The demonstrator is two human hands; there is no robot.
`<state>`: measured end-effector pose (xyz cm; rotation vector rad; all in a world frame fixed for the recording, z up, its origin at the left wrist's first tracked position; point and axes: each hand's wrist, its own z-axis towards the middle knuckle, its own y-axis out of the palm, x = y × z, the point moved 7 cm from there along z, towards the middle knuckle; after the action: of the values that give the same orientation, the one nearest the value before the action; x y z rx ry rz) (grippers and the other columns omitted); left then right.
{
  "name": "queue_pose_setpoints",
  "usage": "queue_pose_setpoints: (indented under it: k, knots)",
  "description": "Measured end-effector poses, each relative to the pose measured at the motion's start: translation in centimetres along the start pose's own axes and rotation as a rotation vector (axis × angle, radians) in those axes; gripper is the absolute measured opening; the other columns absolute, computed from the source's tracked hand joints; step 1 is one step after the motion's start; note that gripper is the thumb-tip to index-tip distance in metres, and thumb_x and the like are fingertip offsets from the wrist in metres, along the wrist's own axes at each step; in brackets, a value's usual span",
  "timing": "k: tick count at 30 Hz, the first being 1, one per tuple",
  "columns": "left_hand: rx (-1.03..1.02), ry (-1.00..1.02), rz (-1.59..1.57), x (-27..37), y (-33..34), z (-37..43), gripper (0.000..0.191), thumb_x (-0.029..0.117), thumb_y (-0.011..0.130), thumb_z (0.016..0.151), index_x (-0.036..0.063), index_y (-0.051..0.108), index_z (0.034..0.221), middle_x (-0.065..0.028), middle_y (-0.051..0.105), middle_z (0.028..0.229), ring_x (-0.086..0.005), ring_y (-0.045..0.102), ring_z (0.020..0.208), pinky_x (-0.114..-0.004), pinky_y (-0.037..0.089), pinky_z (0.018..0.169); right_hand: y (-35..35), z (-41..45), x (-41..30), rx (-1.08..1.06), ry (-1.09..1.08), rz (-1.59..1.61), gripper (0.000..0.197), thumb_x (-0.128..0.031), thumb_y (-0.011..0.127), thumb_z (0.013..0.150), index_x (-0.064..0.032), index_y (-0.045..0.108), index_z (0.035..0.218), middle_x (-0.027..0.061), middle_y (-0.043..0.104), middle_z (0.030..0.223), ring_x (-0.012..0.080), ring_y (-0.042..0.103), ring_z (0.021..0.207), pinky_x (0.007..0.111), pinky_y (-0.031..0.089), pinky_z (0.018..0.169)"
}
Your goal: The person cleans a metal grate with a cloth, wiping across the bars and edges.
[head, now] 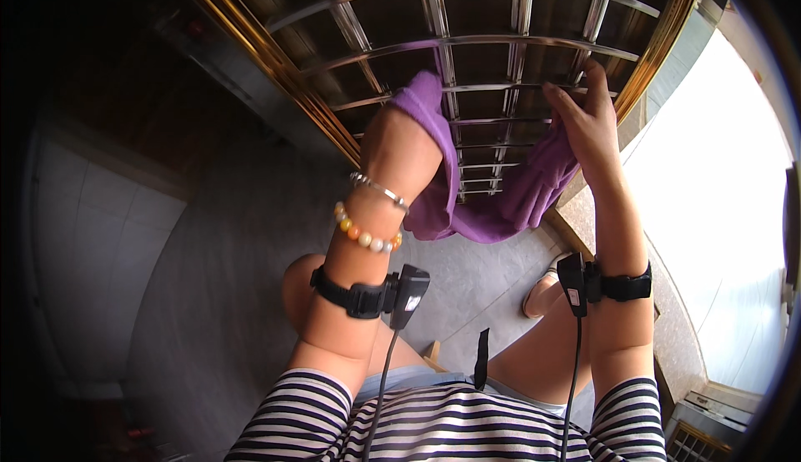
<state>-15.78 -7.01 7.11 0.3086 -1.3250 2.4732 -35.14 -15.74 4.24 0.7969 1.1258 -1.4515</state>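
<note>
My left hand (400,143) is at a metal grille door or gate (482,40), its fingers hidden under a purple cloth (485,224). One fold of the cloth wraps over the knuckles and presses against the bars. From there the cloth sags in a loop to the right. Its bunched other end lies under my right hand (591,124), near the grille's right side. The right thumb and forefinger spread apart over the silver bars, while the other fingers are mostly hidden around the bunched cloth.
Gold-coloured edging (263,55) frames the grille. To the right is a bright opening with a stone sill (679,337). Grey floor tiles (238,312) spread below, and a pale wall (100,212) stands at left. Cables (576,374) run from black devices strapped to both forearms.
</note>
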Motion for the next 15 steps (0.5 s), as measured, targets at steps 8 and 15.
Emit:
queue_pose_setpoints:
  k: [8,15]
  knots:
    - [-0.098,-0.131,-0.081,0.0,0.5,-1.5,0.025,0.006,0.048,0.076,0.0022,0.052,0.101,-0.0198,0.057,0.076,-0.0375,0.055,0.07,-0.038,0.045,0.059,-0.3,0.6,0.7,0.046,-0.074,0.005,0.051,-0.017,0.063,0.076,-0.0024,0.039,0.118,0.0121,0.061,0.076,0.0167,0.059,0.069,0.028,0.046,0.065]
    - [-0.089,-0.103,0.047,-0.8,0.8,0.7,0.02,0.006,0.048,0.075,0.0023,0.052,0.094,-0.0198,0.056,0.075,-0.039,0.054,0.07,-0.039,0.044,0.058,0.0,0.5,0.6,0.034,-0.049,0.01,0.049,-0.015,0.063,0.075,-0.0026,0.04,0.117,0.0137,0.061,0.076,0.0187,0.06,0.07,0.029,0.046,0.066]
